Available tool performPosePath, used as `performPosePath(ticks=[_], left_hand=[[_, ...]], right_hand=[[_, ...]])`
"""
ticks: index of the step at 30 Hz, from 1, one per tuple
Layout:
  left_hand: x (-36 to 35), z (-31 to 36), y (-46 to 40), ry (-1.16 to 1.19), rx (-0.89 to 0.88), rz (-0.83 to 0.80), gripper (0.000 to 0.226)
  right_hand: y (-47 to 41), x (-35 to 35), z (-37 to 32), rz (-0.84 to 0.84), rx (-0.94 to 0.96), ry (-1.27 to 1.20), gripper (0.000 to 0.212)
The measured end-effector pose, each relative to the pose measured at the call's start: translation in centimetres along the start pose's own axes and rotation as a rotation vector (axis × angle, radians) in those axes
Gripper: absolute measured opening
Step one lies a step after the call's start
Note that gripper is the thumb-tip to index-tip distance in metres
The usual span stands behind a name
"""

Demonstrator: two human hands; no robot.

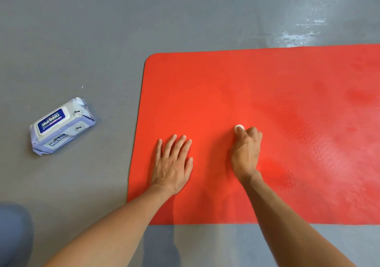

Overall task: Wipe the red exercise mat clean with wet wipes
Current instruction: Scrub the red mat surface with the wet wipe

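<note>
Lying on the grey floor at the far left is a pale purple pack of wet wipes, tilted, its white flip lid closed and facing up, well apart from the mat. A blurred blue patch fills the lower left corner. To the right of the pack, the red exercise mat spreads flat on the floor and runs out of view on the right. The left hand rests palm down on the mat near its left edge, fingers straight and slightly spread. Just beside it, the right hand is curled around a balled white wipe, pressing it to the mat; only a small part of the wipe shows past the fingers. Farther right, the mat's surface looks shiny.
</note>
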State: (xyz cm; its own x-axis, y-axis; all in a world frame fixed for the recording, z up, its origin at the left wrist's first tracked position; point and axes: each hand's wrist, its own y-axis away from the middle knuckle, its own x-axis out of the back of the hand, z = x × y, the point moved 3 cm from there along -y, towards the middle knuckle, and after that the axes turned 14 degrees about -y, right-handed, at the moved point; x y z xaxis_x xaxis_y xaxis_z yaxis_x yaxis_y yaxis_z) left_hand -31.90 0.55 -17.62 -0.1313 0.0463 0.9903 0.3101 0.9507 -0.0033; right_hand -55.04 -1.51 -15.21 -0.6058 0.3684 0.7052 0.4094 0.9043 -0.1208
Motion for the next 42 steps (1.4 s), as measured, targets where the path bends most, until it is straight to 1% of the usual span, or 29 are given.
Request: performPosePath(ticks=[2, 5, 7, 8, 9, 10, 12, 13, 14, 16, 19, 20, 21, 22, 23, 25, 26, 27, 28, 30, 31, 33, 34, 35, 36, 38, 39, 41, 42], left_hand=[[0.1, 0.0, 0.0, 0.006, 0.001, 0.014, 0.060], [0.1, 0.0, 0.1, 0.007, -0.010, 0.030, 0.060], [0.1, 0.0, 0.1, 0.004, -0.008, 0.025, 0.060], [0.2, 0.0, 0.1, 0.001, -0.005, 0.019, 0.060], [0.2, 0.0, 0.0, -0.002, -0.002, 0.013, 0.060], [0.2, 0.0, 0.0, -0.005, -0.001, 0.007, 0.060], [0.1, 0.1, 0.0, -0.010, 0.000, 0.000, 0.061], [0.1, 0.0, 0.0, -0.011, 0.000, -0.003, 0.061], [0.1, 0.0, 0.0, -0.009, 0.001, -0.003, 0.060], [0.1, 0.0, 0.0, -0.005, 0.001, 0.010, 0.060], [0.0, 0.1, 0.0, -0.006, -0.006, 0.039, 0.059], [0.0, 0.0, -0.1, -0.009, -0.008, 0.048, 0.058], [0.0, 0.0, -0.1, -0.013, -0.006, 0.060, 0.058], [0.0, 0.0, -0.3, -0.013, -0.002, 0.077, 0.056], [0.2, 0.0, -0.6, -0.005, 0.003, 0.097, 0.054], [0.6, 0.0, -1.7, 0.029, 0.017, 0.130, 0.047], [0.8, 0.0, -2.4, 0.046, 0.027, 0.141, 0.043], [1.0, 0.0, -3.3, 0.059, 0.038, 0.149, 0.041], [1.0, 0.0, -4.3, 0.071, 0.048, 0.153, 0.041], [1.0, 0.2, -6.1, 0.092, 0.059, 0.158, 0.049], [0.9, 0.3, -6.9, 0.098, 0.056, 0.155, 0.054], [0.4, 0.6, -8.7, 0.108, 0.045, 0.126, 0.060], [0.2, 0.7, -9.5, 0.107, 0.042, 0.108, 0.062], [0.0, 0.7, -10.2, 0.099, 0.041, 0.094, 0.063], [-0.2, 0.6, -10.7, 0.085, 0.039, 0.082, 0.064], [-0.5, 0.5, -11.2, 0.059, 0.028, 0.069, 0.065], [-0.7, 0.5, -11.2, 0.051, 0.024, 0.071, 0.065], [-0.7, 0.5, -11.1, 0.043, 0.031, 0.079, 0.065], [-0.6, 0.4, -11.1, 0.040, 0.038, 0.080, 0.065]], right_hand=[[3.0, -1.5, -2.4, -0.118, 0.095, -0.094, 0.027], [7.3, -2.6, -4.2, -0.351, 0.378, -0.100, 0.030], [6.1, -2.1, -3.3, -0.415, 0.506, -0.080, 0.027], [4.7, -1.7, -2.5, -0.395, 0.496, -0.072, 0.022], [3.0, -1.1, -1.5, -0.325, 0.449, -0.048, 0.019], [1.2, -0.4, -0.5, -0.234, 0.359, -0.027, 0.020], [-1.1, -0.1, 0.8, -0.069, 0.147, 0.006, 0.036], [-1.2, -0.5, 0.4, -0.028, 0.068, 0.012, 0.041], [-0.8, -1.0, -0.4, -0.033, 0.027, 0.005, 0.041], [1.4, -2.4, -2.7, -0.127, 0.080, -0.063, 0.035], [5.4, -3.6, -5.1, -0.393, 0.413, -0.106, 0.031], [5.3, -3.2, -5.2, -0.450, 0.473, -0.119, 0.030], [4.4, -2.8, -4.7, -0.441, 0.518, -0.084, 0.025], [2.9, -2.2, -4.0, -0.389, 0.477, -0.089, 0.018], [1.1, -1.6, -2.8, -0.292, 0.422, -0.056, 0.016], [-2.4, -0.8, -0.2, -0.121, 0.166, -0.025, 0.025], [-3.4, -0.7, 0.5, -0.044, 0.085, -0.018, 0.028], [-3.6, -1.0, 0.5, 0.004, 0.058, -0.006, 0.029], [-3.3, -1.6, -0.1, 0.012, 0.012, -0.017, 0.029], [-1.6, -3.1, -2.6, -0.050, 0.070, -0.085, 0.026], [-0.6, -3.6, -4.0, -0.135, 0.174, -0.121, 0.027], [0.6, -4.3, -4.9, -0.341, 0.388, -0.102, 0.034], [-0.1, -4.0, -4.6, -0.390, 0.444, -0.088, 0.034], [-1.3, -3.7, -3.5, -0.385, 0.443, -0.052, 0.031], [-2.8, -3.4, -2.3, -0.348, 0.366, -0.023, 0.030], [-6.0, -2.4, 0.3, -0.199, 0.111, -0.004, 0.037], [-7.0, -2.3, 0.8, -0.119, 0.033, 0.004, 0.039], [-7.2, -2.7, 0.1, -0.019, 0.030, 0.016, 0.039], [-6.6, -3.3, -0.7, -0.017, 0.054, 0.013, 0.040]])
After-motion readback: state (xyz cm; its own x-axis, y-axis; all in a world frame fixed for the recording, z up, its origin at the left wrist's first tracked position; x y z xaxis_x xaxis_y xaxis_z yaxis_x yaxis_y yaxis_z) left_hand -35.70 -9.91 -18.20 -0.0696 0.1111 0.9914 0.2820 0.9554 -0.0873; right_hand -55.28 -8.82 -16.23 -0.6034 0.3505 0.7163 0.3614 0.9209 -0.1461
